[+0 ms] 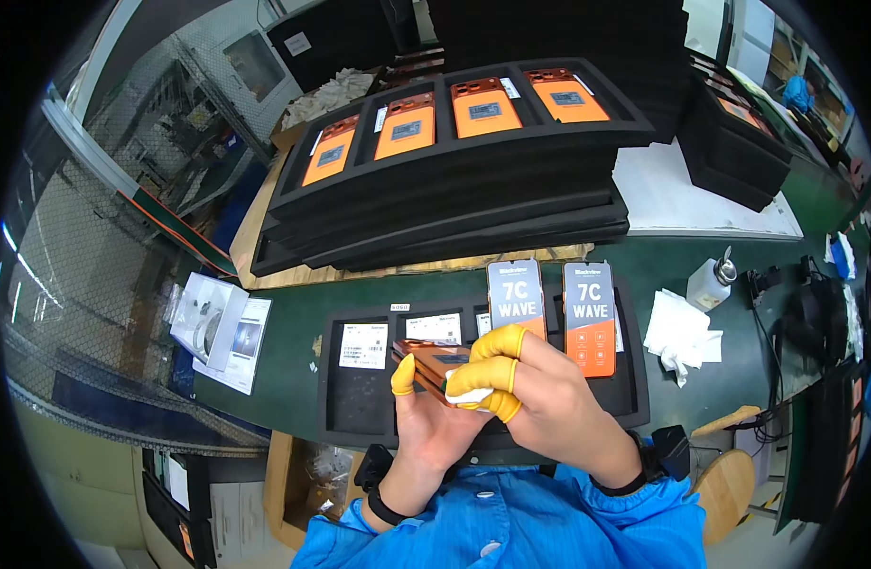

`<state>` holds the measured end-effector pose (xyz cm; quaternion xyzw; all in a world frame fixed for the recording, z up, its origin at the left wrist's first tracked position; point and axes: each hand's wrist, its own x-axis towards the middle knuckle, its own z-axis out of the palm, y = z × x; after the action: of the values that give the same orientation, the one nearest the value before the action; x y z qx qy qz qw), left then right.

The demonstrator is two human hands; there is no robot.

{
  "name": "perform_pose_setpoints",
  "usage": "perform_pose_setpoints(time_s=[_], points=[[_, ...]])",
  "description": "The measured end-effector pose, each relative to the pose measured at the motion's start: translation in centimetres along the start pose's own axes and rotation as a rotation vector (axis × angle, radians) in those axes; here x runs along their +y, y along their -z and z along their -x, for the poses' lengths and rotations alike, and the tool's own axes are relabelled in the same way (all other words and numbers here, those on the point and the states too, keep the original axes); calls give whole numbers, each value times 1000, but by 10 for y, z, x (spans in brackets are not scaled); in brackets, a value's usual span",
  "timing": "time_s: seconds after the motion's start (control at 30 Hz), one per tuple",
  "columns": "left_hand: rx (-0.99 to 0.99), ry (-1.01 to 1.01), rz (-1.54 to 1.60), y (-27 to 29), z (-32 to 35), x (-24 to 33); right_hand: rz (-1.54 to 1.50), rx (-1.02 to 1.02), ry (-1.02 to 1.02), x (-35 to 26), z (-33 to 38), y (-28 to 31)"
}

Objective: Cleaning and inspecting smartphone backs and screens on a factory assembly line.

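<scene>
Over the near black foam tray (342,417), my left hand (431,422) grips an orange phone (434,355), tilted. A yellow finger cot covers at least its thumb. My right hand (549,389), with several yellow finger cots, pinches a folded white wipe (469,387) against the phone. The fingers hide part of both. Just beyond my right hand, two phones lie on the tray with printed grey-and-orange screen films: one phone (516,292) partly behind my fingers, another phone (588,318) to its right. White labels (363,345) show in the tray's compartments.
A stack of black foam trays (454,152) at the back carries several orange phones (405,128). On the right stand a pump bottle (712,284) and crumpled white wipes (680,332). A white box (208,318) sits on the left over a printed sheet. Cables (775,351) hang at right.
</scene>
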<state>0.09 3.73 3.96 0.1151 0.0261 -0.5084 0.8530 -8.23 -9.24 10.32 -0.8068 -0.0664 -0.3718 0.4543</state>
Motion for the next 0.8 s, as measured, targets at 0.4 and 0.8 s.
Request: perform_pose_setpoints(time_s=[0.4,0.8], points=[[57,-68,-73,8,0,8,81,-26,-38,13,24,-4],[4,-138,97,15,-5,38,70,252,-269,46,27,6]])
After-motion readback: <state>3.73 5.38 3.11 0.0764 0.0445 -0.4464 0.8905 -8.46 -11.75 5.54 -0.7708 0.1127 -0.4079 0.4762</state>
